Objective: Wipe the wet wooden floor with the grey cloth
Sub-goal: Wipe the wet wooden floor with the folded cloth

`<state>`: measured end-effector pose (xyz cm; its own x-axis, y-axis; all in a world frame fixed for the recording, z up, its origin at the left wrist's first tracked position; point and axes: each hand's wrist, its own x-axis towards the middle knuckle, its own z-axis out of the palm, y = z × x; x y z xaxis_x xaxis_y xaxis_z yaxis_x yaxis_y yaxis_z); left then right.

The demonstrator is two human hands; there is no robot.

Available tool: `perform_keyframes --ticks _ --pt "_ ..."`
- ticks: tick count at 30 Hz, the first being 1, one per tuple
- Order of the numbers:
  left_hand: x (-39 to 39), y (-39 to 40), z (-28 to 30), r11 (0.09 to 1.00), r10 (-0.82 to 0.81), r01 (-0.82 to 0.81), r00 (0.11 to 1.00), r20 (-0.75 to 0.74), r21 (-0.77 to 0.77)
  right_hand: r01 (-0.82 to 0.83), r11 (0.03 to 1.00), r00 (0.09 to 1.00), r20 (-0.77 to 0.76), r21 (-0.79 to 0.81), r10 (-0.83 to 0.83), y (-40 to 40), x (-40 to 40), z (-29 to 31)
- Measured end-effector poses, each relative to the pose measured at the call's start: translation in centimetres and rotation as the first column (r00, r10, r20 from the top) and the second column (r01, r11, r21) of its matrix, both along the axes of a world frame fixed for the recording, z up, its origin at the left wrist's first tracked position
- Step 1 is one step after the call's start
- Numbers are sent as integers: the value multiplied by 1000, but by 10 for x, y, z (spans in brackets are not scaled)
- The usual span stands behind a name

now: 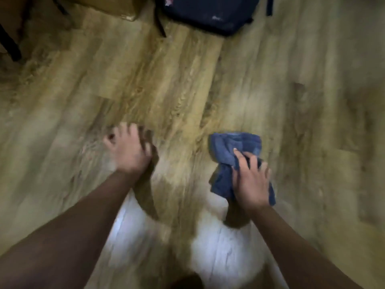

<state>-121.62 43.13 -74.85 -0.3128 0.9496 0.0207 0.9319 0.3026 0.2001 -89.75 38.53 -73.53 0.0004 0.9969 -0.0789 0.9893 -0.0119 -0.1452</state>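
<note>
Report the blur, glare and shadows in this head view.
Head view: the left hand is smeared by motion blur and its fingers are hard to read; the right hand on the grey cloth is sharper; bright white glare lies on the wooden floor between the forearms; dark shadows trail beneath both wrists; the dark bag at the top edge is dim and soft.

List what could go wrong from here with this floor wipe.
1. The cloth is bunched under the right hand, so little fabric meets the floor and it may only smear the wet.
2. The left hand is spread by the glossy patch; it could slip.
3. The dark bag ahead could get bumped or damp on a long stroke.
</note>
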Motion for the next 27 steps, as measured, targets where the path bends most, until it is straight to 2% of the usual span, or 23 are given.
perform_keyframes --ticks 2,5,7,9,11,12,13,15,17,19,21,23,25,27 --pt "88 2 5 964 -267 267 956 119 19 142 990 990 -1 5 -142 -9 61 -2" --pt "194 2 6 890 -447 454 858 254 34 371 926 927 32 63 -374 -22 148 -5" --pt "242 2 2 872 -477 486 820 317 54 565 817 819 45 113 -572 -28 206 -7" --pt "268 2 -3 874 -472 480 808 352 72 748 651 653 28 131 -757 -29 243 -9" --pt "287 5 -8 863 -497 497 804 327 90 853 507 509 18 125 -861 -24 251 -14" --pt "294 8 -10 857 -509 506 803 312 96 866 483 486 14 133 -874 -21 244 -15" --pt "298 11 -11 859 -508 502 807 302 104 846 511 516 5 150 -857 -22 230 -16" --pt "308 18 -16 878 -477 466 832 284 111 721 677 684 5 150 -729 -40 191 -18" --pt "313 20 -22 885 -465 457 857 222 88 477 873 876 28 105 -482 -78 132 -19" --pt "312 20 -26 872 -489 482 855 172 86 209 976 977 35 67 -212 -121 85 -18" --pt "313 21 -26 864 -503 494 846 175 95 33 998 999 15 50 -34 -137 88 -18" --pt "312 21 -26 869 -495 488 854 160 84 -96 991 995 43 91 92 -124 123 -14" --pt "315 21 -27 872 -490 484 860 146 75 -113 986 991 84 120 103 -99 175 -11" --pt "315 21 -28 873 -488 483 861 143 70 18 993 995 92 113 -29 -67 236 -15"
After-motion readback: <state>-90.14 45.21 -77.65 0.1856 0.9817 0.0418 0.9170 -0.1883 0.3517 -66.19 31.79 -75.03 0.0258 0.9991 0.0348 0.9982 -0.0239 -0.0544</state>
